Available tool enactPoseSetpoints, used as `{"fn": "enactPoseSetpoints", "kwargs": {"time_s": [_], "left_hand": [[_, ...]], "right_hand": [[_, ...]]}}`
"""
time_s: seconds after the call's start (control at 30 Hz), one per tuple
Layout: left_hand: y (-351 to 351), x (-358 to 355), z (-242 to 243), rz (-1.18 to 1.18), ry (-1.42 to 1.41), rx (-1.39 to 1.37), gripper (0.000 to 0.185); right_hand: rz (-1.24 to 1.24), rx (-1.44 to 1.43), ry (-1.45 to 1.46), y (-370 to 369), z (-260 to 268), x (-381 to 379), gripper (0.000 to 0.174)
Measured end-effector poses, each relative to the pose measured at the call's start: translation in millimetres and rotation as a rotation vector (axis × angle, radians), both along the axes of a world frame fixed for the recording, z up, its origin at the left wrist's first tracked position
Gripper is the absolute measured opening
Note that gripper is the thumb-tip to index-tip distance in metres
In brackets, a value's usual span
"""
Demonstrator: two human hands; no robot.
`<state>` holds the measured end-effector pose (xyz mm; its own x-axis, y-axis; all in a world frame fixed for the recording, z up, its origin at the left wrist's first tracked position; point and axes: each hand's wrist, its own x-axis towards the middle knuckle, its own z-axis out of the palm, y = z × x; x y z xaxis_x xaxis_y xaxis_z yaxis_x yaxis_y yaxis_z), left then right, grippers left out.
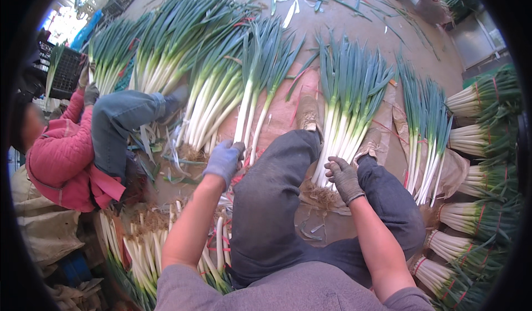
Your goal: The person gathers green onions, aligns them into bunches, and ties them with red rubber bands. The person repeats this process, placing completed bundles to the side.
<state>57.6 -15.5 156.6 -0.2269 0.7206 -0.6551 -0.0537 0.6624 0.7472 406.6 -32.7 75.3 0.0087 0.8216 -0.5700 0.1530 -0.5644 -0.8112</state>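
My left hand [224,161], in a lavender knit glove, has its fingers curled around the lower white end of a Welsh onion stalk [248,107]. The green leaves of that stalk point away from me, beside two or so thinner stalks. My right hand [344,179], in a dirty grey-brown glove, is over the root end of a loose pile of Welsh onions [341,124] between my feet. Its fingers are loosely bent and apart, and I see nothing held in them. Whether its fingertips touch the white stems cannot be told.
Left of me a person in a pink jacket [62,161] sits by larger onion heaps [178,41]. A smaller loose row [428,145] lies right of my foot. Tied bundles [461,219] line the right side. Rooted onions [143,248] lie behind my left arm. Black crates [66,70] stand far left.
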Motion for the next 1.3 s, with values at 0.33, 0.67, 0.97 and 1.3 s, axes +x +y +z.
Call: {"fn": "enactPoseSetpoints", "kwargs": {"time_s": [0.33, 0.67, 0.97, 1.3], "left_hand": [[-140.2, 67.5, 130.4, -0.145, 0.228, 0.300, 0.039], [-139.9, 150.9, 76.5, -0.409, -0.448, 0.093, 0.039], [-70.5, 244.4, 38.4, -0.091, -0.042, 0.414, 0.013], [-141.7, 170.7, 62.7, -0.137, -0.527, 0.064, 0.011]], "right_hand": [[0.142, 0.062, 0.581, 34.5, 133.3, -87.0, 0.039], [-0.119, 0.183, 0.485, 33.7, 140.5, -0.2, 0.034], [-0.198, 0.234, 0.105, -5.3, 133.3, 47.6, 0.025], [-0.472, 0.171, 0.278, 1.9, 127.4, 94.1, 0.025]]}}
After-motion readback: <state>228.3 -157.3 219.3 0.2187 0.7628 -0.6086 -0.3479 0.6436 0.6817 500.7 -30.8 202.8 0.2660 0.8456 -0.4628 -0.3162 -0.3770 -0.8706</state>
